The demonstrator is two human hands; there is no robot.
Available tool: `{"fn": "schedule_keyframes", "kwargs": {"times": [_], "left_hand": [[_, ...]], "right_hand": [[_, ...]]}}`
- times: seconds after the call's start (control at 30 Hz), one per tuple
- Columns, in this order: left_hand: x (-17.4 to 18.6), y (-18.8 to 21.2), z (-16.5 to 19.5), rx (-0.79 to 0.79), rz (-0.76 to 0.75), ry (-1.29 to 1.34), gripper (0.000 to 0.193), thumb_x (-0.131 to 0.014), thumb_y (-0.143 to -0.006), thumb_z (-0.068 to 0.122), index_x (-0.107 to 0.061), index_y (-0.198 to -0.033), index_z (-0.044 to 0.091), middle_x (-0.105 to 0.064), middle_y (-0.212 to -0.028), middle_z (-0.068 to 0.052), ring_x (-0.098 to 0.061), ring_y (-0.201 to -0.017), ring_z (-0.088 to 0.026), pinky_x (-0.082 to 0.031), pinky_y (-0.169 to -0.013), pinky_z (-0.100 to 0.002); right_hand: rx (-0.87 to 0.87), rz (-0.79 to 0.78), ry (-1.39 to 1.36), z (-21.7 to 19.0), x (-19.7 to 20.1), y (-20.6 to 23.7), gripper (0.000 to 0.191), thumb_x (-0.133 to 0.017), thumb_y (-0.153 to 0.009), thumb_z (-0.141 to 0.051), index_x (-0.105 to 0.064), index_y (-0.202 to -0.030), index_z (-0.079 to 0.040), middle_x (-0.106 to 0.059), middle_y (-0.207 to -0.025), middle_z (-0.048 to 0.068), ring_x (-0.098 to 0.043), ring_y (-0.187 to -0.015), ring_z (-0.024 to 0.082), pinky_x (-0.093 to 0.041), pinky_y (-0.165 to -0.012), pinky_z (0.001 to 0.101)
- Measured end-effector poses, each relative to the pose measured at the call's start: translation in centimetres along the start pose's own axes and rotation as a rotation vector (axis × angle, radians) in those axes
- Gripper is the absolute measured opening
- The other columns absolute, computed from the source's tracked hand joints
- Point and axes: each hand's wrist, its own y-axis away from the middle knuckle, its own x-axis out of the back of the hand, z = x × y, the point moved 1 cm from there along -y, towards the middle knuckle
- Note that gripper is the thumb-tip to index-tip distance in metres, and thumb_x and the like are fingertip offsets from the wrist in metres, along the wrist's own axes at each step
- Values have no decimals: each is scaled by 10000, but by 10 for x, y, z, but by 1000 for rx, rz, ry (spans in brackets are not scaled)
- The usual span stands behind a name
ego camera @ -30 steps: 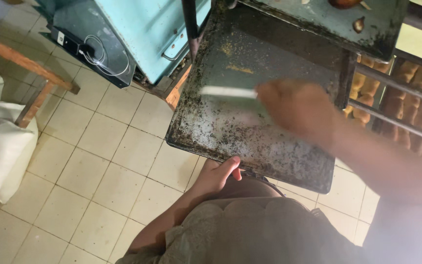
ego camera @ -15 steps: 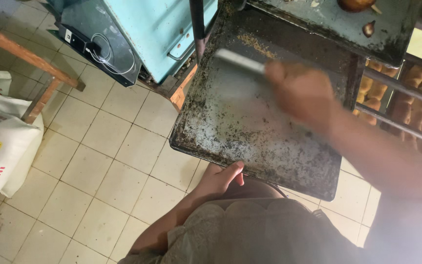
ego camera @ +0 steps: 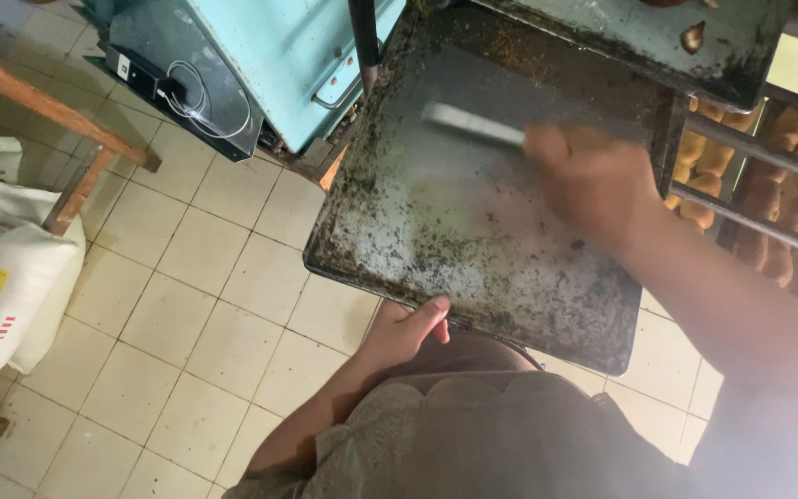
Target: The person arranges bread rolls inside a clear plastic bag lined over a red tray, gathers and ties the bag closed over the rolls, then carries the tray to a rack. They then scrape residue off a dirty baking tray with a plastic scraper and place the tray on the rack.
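1. Over the tiled floor (ego camera: 187,305), I hold a dark, blackened baking tray (ego camera: 473,222) out in front of my body, its surface speckled with burnt crumbs.
2. My left hand (ego camera: 404,333) grips the tray's near edge from below, thumb lying along the rim, fingers tucked under and hidden.
3. My right hand (ego camera: 593,180) is clenched around the handle of a flat metal scraper (ego camera: 468,122); its pale blade lies on the tray's far half, pointing toward the far left corner. Both hand and blade are blurred.
4. Crumbs lie thickest along the tray's near edge and right side; the middle looks greyer and barer.
5. Above the tray's far right corner sits a second dirty tray (ego camera: 658,42) with a small brown piece (ego camera: 692,37) on it.
6. At the right, a metal rack (ego camera: 750,157) carries rows of golden-brown baked pieces (ego camera: 787,185).
7. Beyond the tray's far left corner stands a pale blue machine (ego camera: 279,55) with a coiled white cable (ego camera: 200,97) on its dark side.
8. At the left of the floor, a white sack (ego camera: 2,277) leans beside a wooden frame (ego camera: 57,120).
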Motion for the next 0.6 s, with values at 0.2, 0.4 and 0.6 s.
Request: {"fn": "schedule_keyframes", "kwargs": {"times": [0.2, 0.4, 0.6], "left_hand": [[27, -3, 19, 63, 79, -14, 510, -639, -976, 411, -737, -658, 25, -739, -652, -66, -663, -626, -149, -536, -701, -309], [42, -18, 33, -119, 82, 400, 292, -700, -938, 247, -698, -1103, 7, -716, -866, -58, -636, -626, -212, -552, -658, -405], [46, -7, 57, -13, -2, 466, 458, -732, -984, 208, -609, -991, -233, -692, -777, -270, -746, -719, -329, -619, -750, -479]], "right_hand": [[-237, -215, 96, 2, 27, 20, 143, -602, -970, -144, -706, -1058, -99, -728, -914, 127, -723, -797, 293, -584, -558, 411], [-216, 494, -375, 17, 46, 98, 213, -654, -919, 132, -692, -1103, 31, -721, -1079, 190, -713, -1032, 294, -598, -886, 387], [-528, 782, -545, 34, 11, 164, 114, -664, -1100, 130, -677, -1141, 24, -703, -1129, 136, -695, -1061, 212, -558, -903, 285]]}}
